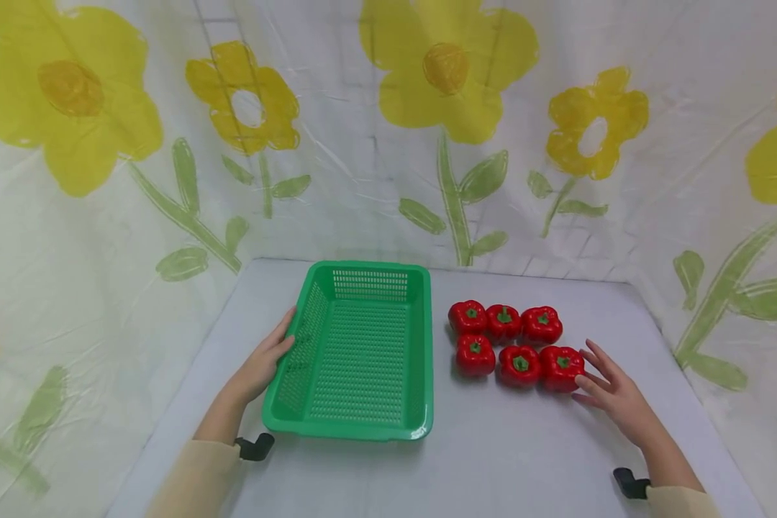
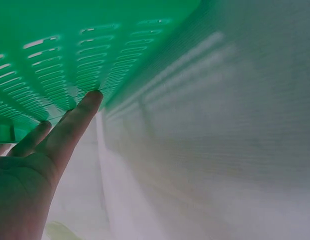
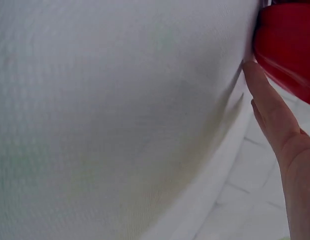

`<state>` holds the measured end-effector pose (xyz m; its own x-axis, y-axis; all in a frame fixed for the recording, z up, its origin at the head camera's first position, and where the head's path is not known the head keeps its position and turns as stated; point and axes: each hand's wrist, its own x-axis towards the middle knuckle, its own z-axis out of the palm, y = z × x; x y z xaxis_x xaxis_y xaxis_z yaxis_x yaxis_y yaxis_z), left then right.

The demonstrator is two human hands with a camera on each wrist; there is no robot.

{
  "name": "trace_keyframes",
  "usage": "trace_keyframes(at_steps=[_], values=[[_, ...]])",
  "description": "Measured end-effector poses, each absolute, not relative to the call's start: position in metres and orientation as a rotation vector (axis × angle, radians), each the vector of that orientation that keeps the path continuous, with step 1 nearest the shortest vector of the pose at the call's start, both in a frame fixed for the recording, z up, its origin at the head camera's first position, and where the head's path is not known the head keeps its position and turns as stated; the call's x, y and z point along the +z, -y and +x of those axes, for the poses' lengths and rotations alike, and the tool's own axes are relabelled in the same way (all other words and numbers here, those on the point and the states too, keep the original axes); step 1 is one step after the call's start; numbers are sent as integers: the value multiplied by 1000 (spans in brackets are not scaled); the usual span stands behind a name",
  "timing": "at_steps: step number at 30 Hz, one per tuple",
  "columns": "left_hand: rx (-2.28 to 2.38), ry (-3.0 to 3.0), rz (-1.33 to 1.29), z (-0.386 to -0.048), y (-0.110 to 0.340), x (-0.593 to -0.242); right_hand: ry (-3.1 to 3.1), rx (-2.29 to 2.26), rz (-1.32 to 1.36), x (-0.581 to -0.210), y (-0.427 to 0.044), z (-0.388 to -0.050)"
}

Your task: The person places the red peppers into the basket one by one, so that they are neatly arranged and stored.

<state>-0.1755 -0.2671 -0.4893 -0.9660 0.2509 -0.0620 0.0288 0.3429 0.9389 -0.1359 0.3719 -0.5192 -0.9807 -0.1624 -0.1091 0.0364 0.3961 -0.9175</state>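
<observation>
A green plastic basket [image 1: 362, 429] with slotted walls stands on the table, left of the middle. My left hand [image 1: 265, 363] rests against its left side, thumb at the rim. In the left wrist view, the extended fingers [image 2: 80, 117] touch the slotted outer wall. Several red bell peppers [image 1: 471, 316] with green stems lie in two rows to the right of the basket. Beside the rightmost front bell pepper [image 1: 562, 368] is my right hand [image 1: 615, 399], fingers spread and thumb at its near side. In the right wrist view, a fingertip is close to this pepper [image 3: 290, 45].
The white table [image 1: 492, 453] extends in front of the basket and peppers. Behind it and at both sides hangs a pale curtain [image 1: 343, 194] printed with yellow flowers. Black wrist devices [image 1: 631, 483] show near both sleeves.
</observation>
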Motion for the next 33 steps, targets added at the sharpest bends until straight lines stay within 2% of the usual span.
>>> trace_keyframes(at_steps=[33], values=[[1747, -2254, 180, -177, 270, -488, -2509, -1530, 83, -519, -366, -140]])
